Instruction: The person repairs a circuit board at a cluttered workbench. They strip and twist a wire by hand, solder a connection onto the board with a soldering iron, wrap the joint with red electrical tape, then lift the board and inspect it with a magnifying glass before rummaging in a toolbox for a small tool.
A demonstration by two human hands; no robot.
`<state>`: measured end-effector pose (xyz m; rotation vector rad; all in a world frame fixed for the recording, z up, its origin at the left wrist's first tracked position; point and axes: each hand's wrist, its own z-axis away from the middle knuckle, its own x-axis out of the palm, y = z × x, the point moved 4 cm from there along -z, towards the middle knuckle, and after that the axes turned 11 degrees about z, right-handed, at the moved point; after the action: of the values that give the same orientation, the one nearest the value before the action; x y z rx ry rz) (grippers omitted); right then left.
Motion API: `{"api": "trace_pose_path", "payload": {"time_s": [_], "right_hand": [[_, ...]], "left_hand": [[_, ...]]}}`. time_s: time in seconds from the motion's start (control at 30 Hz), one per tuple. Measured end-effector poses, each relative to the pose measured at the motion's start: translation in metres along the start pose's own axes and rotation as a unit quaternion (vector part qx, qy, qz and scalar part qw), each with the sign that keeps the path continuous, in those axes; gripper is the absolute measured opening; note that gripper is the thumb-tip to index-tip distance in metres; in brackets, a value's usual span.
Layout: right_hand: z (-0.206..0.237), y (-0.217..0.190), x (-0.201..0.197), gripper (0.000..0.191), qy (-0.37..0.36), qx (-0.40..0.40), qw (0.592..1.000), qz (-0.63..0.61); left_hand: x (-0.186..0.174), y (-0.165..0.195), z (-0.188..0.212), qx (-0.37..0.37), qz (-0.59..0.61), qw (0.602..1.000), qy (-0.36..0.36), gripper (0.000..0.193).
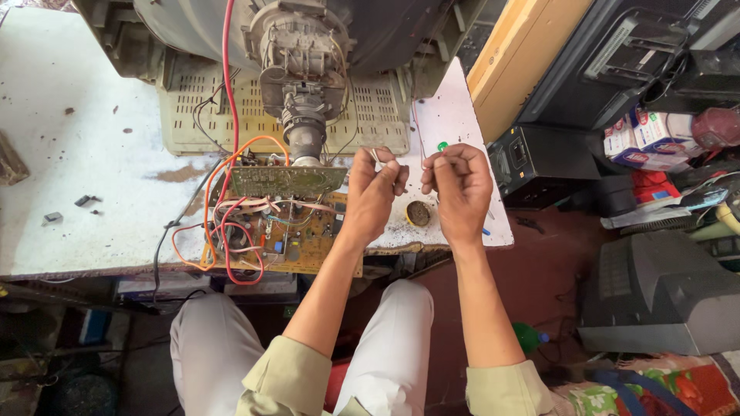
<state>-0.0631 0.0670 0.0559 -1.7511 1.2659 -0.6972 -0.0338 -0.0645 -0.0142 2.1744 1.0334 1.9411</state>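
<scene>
1. The left hand (pixel 375 187) is curled closed, its fingertips pinching one end of a thin pale wire (pixel 379 156) above the near edge of the white, stained work surface (pixel 85 177).
2. The right hand (pixel 458 187) is also closed into a loose fist, pinching the same thin strand just right of the left hand; the two hands are near each other but apart.
3. Below the gap between the hands, a small round brown tin (pixel 418 213) sits on the surface.
4. Just left of the tin lies a yellow-brown printed circuit board (pixel 297 231) tangled with red and orange wires.
5. Beyond the board, further from the tin, rests the grey neck of a picture tube (pixel 302 77) over a beige vented plastic casing (pixel 223 115).
</scene>
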Motion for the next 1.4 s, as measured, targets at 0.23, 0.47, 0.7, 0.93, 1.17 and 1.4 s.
{"api": "trace_pose_path", "payload": {"time_s": [0.23, 0.47, 0.7, 0.93, 1.17, 1.4], "right_hand": [[-0.002, -0.007, 0.005, 0.016, -0.026, -0.043, 0.997, 0.055], [-0.002, 0.010, -0.006, 0.019, -0.019, 0.057, 0.995, 0.077], [0.001, 0.018, -0.007, 0.017, -0.023, 0.081, 0.994, 0.069], [0.008, 0.030, -0.002, 0.012, 0.022, 0.133, 0.989, -0.064], [0.011, 0.042, 0.000, 0.010, 0.097, 0.175, 0.966, -0.161], [0.018, 0.006, -0.001, 0.015, 0.037, 0.056, 0.990, 0.126]], "left_hand": [[0.012, 0.012, 0.009, 0.043, -0.121, 0.992, -0.008, 0.018], [0.020, 0.015, 0.012, 0.038, -0.159, 0.987, 0.001, 0.017], [0.027, 0.019, 0.014, 0.003, -0.161, 0.987, -0.013, 0.011], [0.022, 0.014, 0.011, 0.011, -0.055, 0.998, 0.003, 0.012], [0.007, 0.003, 0.011, -0.015, -0.036, 0.997, 0.064, 0.016], [0.013, 0.010, 0.011, -0.015, -0.070, 0.997, 0.026, 0.009]]}}
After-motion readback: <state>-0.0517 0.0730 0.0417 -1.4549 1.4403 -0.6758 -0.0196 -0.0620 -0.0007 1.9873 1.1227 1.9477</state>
